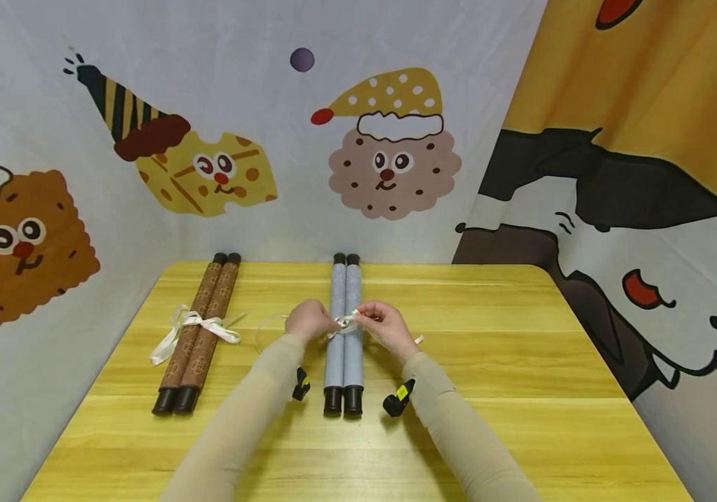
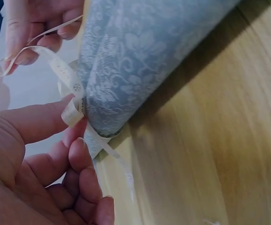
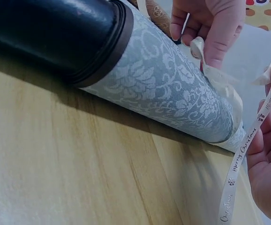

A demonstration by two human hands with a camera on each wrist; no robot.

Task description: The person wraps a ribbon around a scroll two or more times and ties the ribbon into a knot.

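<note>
Two pale blue floral scroll rolls (image 1: 335,362) with dark end caps lie side by side on the table. Around their middle runs a cream ribbon (image 1: 345,322) printed "Merry Christmas" in the right wrist view. My left hand (image 1: 309,321) pinches a small loop of this ribbon between thumb and finger, close against the rolls. From the other side, my right hand (image 1: 388,328) pinches another part, its loop (image 2: 55,63) rising clear of the rolls in the left wrist view. One ribbon tail (image 3: 233,180) hangs down below the right hand.
Left of the arms, two brown patterned scroll rolls (image 1: 191,355) lie together, tied with a white ribbon bow (image 1: 198,321). All rest on a wooden table (image 1: 490,418). A cartoon-printed cloth (image 1: 302,174) stands behind it.
</note>
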